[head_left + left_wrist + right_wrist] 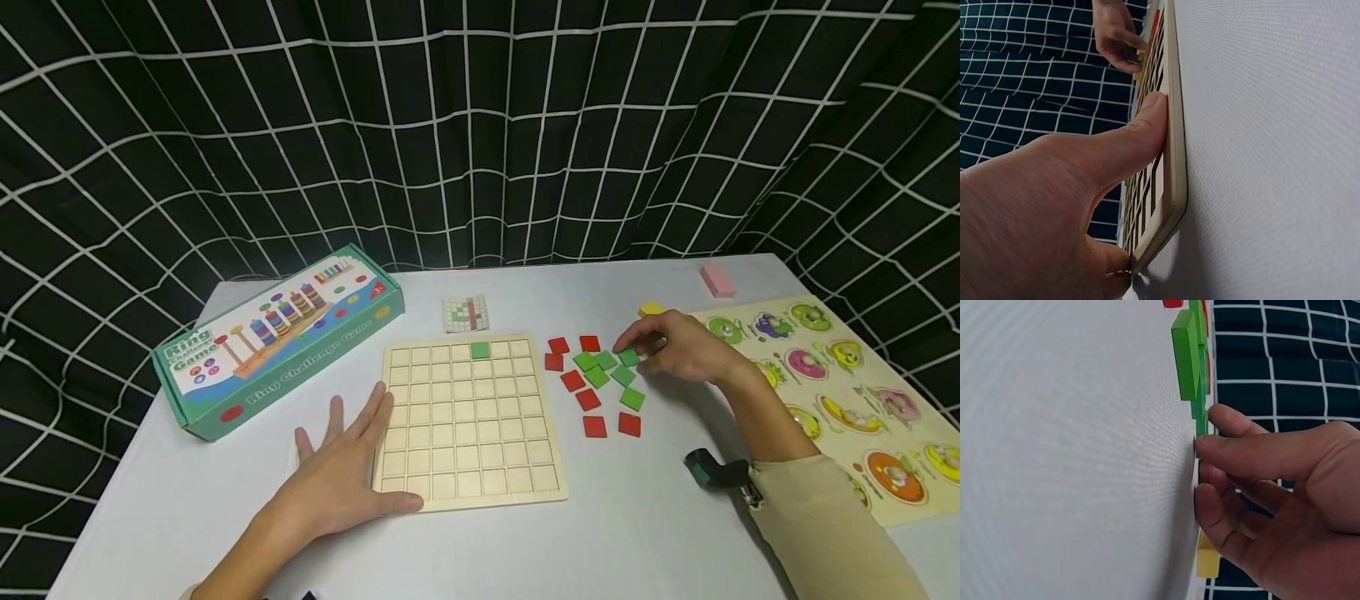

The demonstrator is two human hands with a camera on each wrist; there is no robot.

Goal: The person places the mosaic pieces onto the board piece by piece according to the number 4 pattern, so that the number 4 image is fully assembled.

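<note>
A pale wooden grid board (465,417) lies flat on the table, with one green square tile (480,350) in its top row. My left hand (341,475) rests at its lower left corner, fingers spread along the left edge. The left thumb (1150,119) lies on the near rim. To the board's right, my right hand (678,346) pinches a green tile (627,357) at the far right of a loose group, between thumb and fingertips. Several other green tiles (632,398) and red tiles (595,427) lie flat just left of and below that hand.
Behind the board sits a small printed pattern card (465,314). A green Ring Challenge Game box (281,337) lies at the left. On the right are a fruit picture sheet (847,400) under the right forearm, a pink block (717,281) and a yellow piece (651,308).
</note>
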